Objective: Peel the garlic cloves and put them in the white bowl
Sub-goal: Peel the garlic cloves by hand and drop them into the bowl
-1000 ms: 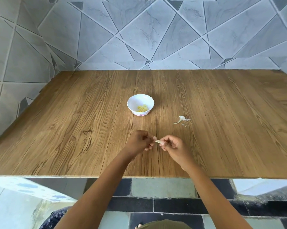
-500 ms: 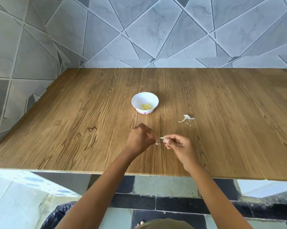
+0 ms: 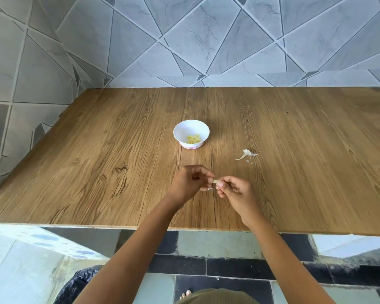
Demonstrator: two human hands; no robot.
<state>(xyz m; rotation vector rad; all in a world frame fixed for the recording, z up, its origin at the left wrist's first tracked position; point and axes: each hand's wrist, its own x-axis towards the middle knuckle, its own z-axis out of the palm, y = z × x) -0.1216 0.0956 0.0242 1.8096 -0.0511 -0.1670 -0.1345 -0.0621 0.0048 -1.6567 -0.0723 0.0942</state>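
A small white bowl (image 3: 191, 128) stands mid-table with several peeled yellow garlic cloves (image 3: 194, 139) inside. In front of it, above the table, both my hands meet on one small pale garlic clove (image 3: 215, 181). My right hand (image 3: 236, 191) pinches the clove between thumb and fingertips. My left hand (image 3: 190, 183) has its fingers curled and pinches at the clove's left end; most of the clove is hidden by fingers. A tiny pale scrap (image 3: 210, 189) lies just below the clove.
A little heap of garlic skins (image 3: 246, 155) lies on the wooden table (image 3: 97, 161) right of the bowl. Tiled wall stands behind and to the left. The table's near edge runs under my forearms; a dark bag (image 3: 75, 286) sits on the floor below.
The hands stay together on the clove and have shifted only slightly; the view has tilted a little, so the bowl and the skins sit differently in frame.
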